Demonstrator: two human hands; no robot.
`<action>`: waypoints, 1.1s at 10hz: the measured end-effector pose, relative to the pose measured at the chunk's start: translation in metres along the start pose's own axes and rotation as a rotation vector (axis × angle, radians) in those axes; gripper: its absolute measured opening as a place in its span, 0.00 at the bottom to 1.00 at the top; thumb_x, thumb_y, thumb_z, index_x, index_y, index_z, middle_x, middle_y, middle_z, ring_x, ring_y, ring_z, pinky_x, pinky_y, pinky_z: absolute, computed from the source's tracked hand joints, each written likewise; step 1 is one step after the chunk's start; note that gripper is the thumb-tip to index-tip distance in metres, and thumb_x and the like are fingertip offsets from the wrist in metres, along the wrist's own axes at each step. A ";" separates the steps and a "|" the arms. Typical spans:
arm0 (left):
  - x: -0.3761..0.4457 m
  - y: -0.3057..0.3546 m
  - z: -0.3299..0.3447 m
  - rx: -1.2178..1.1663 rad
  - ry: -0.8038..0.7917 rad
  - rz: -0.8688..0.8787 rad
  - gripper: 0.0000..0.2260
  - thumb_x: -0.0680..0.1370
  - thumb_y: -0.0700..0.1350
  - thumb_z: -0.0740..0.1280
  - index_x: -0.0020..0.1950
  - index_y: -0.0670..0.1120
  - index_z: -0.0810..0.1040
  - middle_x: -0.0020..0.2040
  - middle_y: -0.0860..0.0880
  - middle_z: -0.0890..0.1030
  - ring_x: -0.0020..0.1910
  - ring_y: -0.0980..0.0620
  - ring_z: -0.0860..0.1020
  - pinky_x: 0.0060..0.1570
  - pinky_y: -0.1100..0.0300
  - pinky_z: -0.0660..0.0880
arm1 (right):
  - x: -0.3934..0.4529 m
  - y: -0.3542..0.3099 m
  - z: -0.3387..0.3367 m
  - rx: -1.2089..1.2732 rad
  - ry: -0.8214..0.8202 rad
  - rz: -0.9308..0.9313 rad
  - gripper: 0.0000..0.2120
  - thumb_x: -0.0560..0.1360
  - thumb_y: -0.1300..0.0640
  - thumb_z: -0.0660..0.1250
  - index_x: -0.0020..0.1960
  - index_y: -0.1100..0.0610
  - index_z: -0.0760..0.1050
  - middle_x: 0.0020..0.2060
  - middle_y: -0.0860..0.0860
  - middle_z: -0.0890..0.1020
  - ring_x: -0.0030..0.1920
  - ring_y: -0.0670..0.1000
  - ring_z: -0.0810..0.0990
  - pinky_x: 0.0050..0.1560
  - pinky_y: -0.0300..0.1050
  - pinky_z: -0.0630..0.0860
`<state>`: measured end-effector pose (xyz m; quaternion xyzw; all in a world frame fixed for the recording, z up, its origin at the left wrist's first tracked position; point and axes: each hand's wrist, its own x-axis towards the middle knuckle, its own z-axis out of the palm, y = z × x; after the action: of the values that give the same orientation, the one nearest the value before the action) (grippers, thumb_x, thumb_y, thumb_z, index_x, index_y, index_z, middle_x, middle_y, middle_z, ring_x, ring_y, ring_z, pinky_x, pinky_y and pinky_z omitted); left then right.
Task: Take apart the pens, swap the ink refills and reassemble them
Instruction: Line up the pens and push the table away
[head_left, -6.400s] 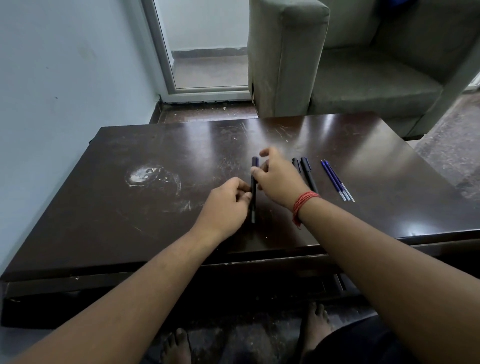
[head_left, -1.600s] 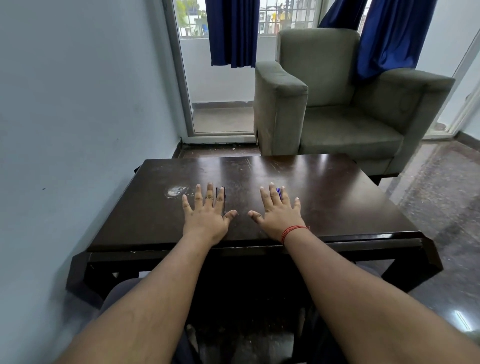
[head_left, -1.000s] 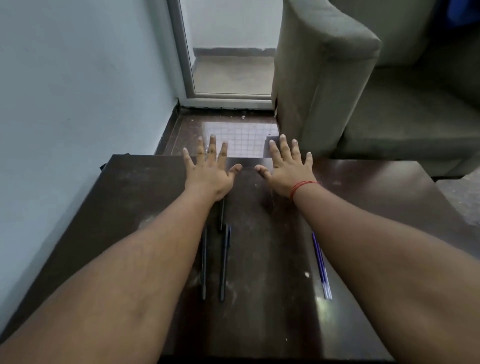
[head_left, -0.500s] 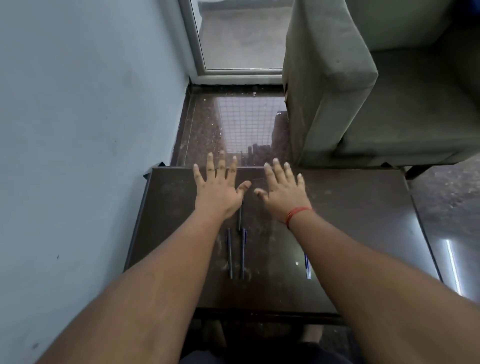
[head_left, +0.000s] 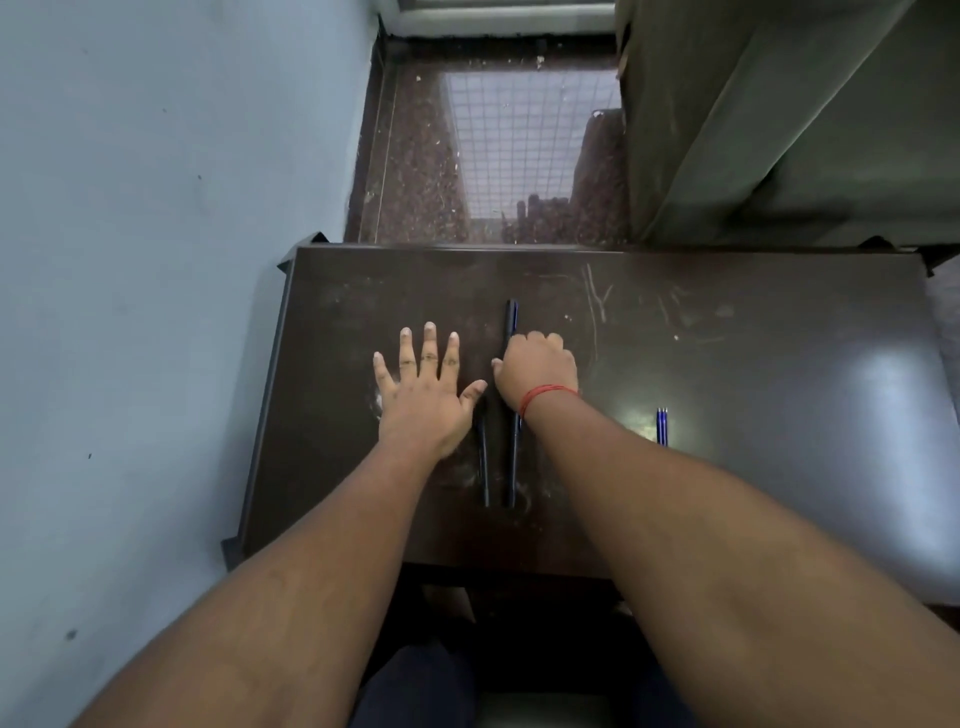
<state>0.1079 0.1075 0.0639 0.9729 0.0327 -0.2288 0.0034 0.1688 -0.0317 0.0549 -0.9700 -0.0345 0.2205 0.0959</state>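
Three dark pens lie lengthwise on the dark brown table (head_left: 753, 364). The far pen (head_left: 511, 317) sticks out beyond my right hand (head_left: 537, 366), whose fingers are curled and whose thumb lies on the pen's other side, so it grips that pen. Two more pens (head_left: 484, 467) (head_left: 512, 462) lie side by side between my forearms, their far ends hidden under my hands. My left hand (head_left: 423, 387) rests flat on the table with its fingers spread and holds nothing. Two blue ink refills (head_left: 661, 426) lie to the right, half hidden by my right forearm.
A pale blue wall (head_left: 156, 260) runs close along the table's left edge. A grey-green armchair (head_left: 779, 130) stands beyond the far right corner. Between them, past the table's far edge, is dark glossy floor (head_left: 493, 156).
My right hand went from flat with straight fingers to curled round the far pen. Both hands drew back from the table's far edge. The left hand stays flat. The view tilted further down.
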 end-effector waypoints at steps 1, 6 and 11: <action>-0.002 -0.005 0.007 -0.010 -0.007 -0.008 0.33 0.80 0.66 0.37 0.81 0.52 0.37 0.82 0.46 0.37 0.80 0.41 0.34 0.75 0.32 0.40 | -0.003 -0.006 0.011 -0.043 -0.003 -0.005 0.16 0.79 0.48 0.61 0.59 0.57 0.77 0.55 0.55 0.80 0.59 0.58 0.74 0.55 0.52 0.73; -0.036 -0.017 0.002 -0.073 -0.086 -0.039 0.32 0.80 0.66 0.38 0.81 0.52 0.38 0.82 0.47 0.37 0.80 0.41 0.34 0.76 0.33 0.41 | -0.085 -0.025 0.033 -0.089 -0.102 -0.018 0.12 0.77 0.50 0.63 0.53 0.55 0.80 0.49 0.54 0.81 0.52 0.57 0.77 0.52 0.51 0.74; -0.069 0.002 0.019 -0.273 -0.131 0.064 0.24 0.82 0.49 0.63 0.77 0.47 0.62 0.72 0.46 0.69 0.68 0.44 0.71 0.60 0.49 0.75 | -0.129 -0.013 0.049 0.163 -0.094 0.158 0.12 0.79 0.52 0.60 0.54 0.57 0.77 0.51 0.54 0.79 0.52 0.55 0.77 0.49 0.49 0.76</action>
<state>0.0378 0.1009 0.0775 0.9469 0.0320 -0.2850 0.1451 0.0311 -0.0246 0.0685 -0.9473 0.0558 0.2747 0.1551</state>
